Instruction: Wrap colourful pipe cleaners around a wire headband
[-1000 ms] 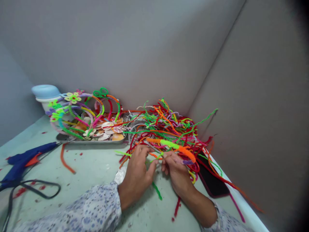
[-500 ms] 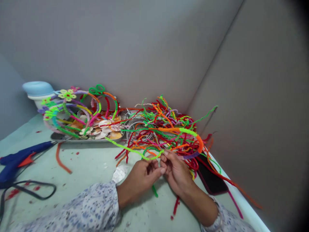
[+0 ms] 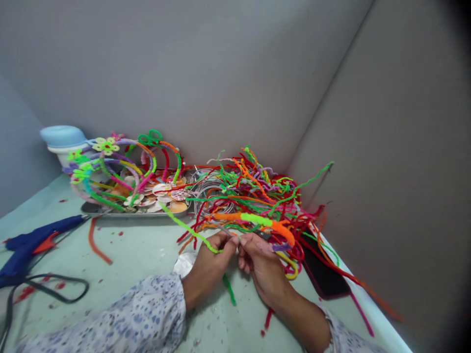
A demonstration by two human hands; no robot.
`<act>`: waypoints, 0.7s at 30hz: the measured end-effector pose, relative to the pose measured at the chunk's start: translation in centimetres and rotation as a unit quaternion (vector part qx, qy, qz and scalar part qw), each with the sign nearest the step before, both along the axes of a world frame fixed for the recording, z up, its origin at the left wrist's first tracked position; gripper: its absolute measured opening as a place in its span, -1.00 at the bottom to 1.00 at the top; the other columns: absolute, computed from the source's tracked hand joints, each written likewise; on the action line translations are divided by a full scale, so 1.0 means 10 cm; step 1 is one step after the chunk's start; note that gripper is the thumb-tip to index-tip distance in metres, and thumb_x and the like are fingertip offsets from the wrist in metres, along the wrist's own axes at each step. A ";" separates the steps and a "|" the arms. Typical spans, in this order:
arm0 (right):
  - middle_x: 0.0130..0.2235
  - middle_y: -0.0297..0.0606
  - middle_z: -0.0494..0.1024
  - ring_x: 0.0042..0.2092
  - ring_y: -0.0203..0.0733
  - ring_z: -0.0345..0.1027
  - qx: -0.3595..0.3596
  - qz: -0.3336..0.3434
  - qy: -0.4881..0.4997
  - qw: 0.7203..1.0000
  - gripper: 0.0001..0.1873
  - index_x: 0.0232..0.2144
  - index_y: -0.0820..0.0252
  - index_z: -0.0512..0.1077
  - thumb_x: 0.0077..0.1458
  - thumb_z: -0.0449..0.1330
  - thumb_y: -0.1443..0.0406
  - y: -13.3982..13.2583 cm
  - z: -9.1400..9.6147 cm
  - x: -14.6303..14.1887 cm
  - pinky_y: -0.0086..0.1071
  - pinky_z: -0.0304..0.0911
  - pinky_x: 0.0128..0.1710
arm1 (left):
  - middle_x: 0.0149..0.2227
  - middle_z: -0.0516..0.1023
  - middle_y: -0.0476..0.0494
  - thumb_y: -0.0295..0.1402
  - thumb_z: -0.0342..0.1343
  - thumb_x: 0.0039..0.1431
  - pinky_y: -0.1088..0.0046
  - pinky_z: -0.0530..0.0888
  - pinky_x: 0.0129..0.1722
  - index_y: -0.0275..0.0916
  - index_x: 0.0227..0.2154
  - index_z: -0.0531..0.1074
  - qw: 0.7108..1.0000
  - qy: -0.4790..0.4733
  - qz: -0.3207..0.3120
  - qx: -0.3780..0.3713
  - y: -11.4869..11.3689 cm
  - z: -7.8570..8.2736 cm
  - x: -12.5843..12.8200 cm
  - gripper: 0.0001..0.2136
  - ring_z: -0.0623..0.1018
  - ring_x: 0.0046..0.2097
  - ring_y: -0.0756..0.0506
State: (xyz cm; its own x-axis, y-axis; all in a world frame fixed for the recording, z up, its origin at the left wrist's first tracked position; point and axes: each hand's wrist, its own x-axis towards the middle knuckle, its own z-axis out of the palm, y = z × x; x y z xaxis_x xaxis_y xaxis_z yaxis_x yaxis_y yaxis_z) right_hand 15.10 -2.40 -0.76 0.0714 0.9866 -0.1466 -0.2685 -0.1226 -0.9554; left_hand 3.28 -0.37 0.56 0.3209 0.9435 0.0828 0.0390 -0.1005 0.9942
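My left hand is closed, with a lime-green pipe cleaner running out of it to the upper left. My right hand is closed round a curved headband wrapped in orange, lime and purple bands, which arches above the fingers. The fingertips of both hands nearly meet, and what lies between them is partly hidden. Below the left hand a dark green pipe cleaner end sticks out. A crumpled white piece lies beside the left wrist.
Behind the hands spreads a tangled heap of pipe cleaners, with metal hoops at its left. A metal tray holds shells and finished headbands. At left are a blue glue gun and cable; at right, a phone.
The wrapped headband has shifted left and down in my right hand. The lime pipe cleaner no longer stretches across to the right fingertips. My fingertips have turned closer together.
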 end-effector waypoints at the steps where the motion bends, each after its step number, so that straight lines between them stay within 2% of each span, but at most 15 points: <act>1: -0.65 -0.44 0.30 -0.64 -0.42 0.09 0.000 0.000 -0.015 1.000 -0.82 -0.54 0.21 0.30 0.00 0.11 0.23 0.00 -0.01 0.00 -0.53 -0.05 -0.65 | -0.62 0.40 -0.03 -0.30 -0.07 0.18 0.48 0.35 -0.38 -0.28 -0.64 0.34 1.000 0.001 -0.003 0.000 0.00 0.00 0.00 -0.69 0.41 -0.49 0.00; 5: -0.67 -0.43 0.31 -0.64 -0.40 0.10 -0.006 -0.010 -0.085 0.996 -0.78 -0.59 0.21 0.31 0.01 0.08 0.22 0.01 -0.07 0.01 -0.51 0.00 -0.63 | -0.68 0.36 0.01 -0.35 -0.09 0.16 0.50 0.32 -0.46 -0.27 -0.71 0.33 1.000 -0.009 -0.021 -0.021 0.01 0.01 0.01 -0.65 0.32 -0.59 0.03; 10: -0.67 -0.42 0.33 -0.61 -0.35 0.15 -0.019 -0.022 -0.176 0.984 -0.80 -0.63 0.19 0.32 -0.03 0.08 0.25 -0.02 -0.07 0.01 -0.48 0.06 -0.59 | -0.74 0.27 0.05 -0.41 -0.08 0.07 0.53 0.24 -0.56 -0.25 -0.77 0.29 0.999 0.013 0.007 -0.050 0.03 0.01 0.02 -0.68 0.22 -0.64 0.05; 13: -0.68 -0.46 0.31 -0.63 -0.33 0.14 0.011 -0.041 -0.161 0.986 -0.89 -0.56 0.14 0.29 -0.05 0.09 0.27 -0.04 -0.04 -0.02 -0.47 0.05 -0.62 | -0.74 0.24 0.04 -0.42 -0.04 -0.03 0.52 0.19 -0.59 -0.24 -0.79 0.22 0.997 0.048 0.043 -0.045 0.04 0.02 0.02 -0.74 0.22 -0.63 0.04; 15: -0.66 -0.46 0.31 -0.63 -0.31 0.14 0.039 -0.040 -0.146 0.988 -0.90 -0.52 0.12 0.29 -0.03 0.09 0.24 -0.05 -0.06 -0.04 -0.46 0.04 -0.63 | -0.72 0.22 0.05 -0.40 -0.03 -0.06 0.52 0.18 -0.59 -0.23 -0.78 0.17 0.997 0.051 0.046 -0.028 0.01 0.07 0.02 -0.75 0.21 -0.61 0.04; 18: -0.62 -0.41 0.34 -0.60 -0.30 0.16 0.074 -0.046 -0.176 0.981 -0.86 -0.47 0.13 0.30 0.01 0.09 0.19 -0.06 -0.10 -0.03 -0.45 0.06 -0.61 | -0.67 0.22 0.04 -0.37 -0.06 0.00 0.51 0.16 -0.59 -0.23 -0.74 0.16 0.997 0.013 0.040 -0.062 -0.04 0.14 0.02 -0.74 0.20 -0.59 0.05; 21: -0.56 -0.38 0.39 -0.53 -0.28 0.22 0.099 -0.055 -0.223 0.968 -0.86 -0.45 0.14 0.31 0.04 0.08 0.19 -0.08 -0.12 -0.01 -0.46 0.10 -0.56 | -0.66 0.18 0.05 -0.39 -0.07 0.01 0.51 0.13 -0.59 -0.23 -0.74 0.13 0.996 -0.007 0.040 -0.078 -0.08 0.13 0.02 -0.74 0.17 -0.57 0.05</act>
State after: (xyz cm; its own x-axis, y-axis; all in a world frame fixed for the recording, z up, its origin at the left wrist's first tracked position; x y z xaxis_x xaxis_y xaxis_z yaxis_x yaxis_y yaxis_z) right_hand 15.04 -3.20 -2.00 0.1898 0.9752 0.1134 0.1754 0.0800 -0.9812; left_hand 3.45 -1.14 1.87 0.2441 0.9677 -0.0627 0.0262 0.0580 0.9980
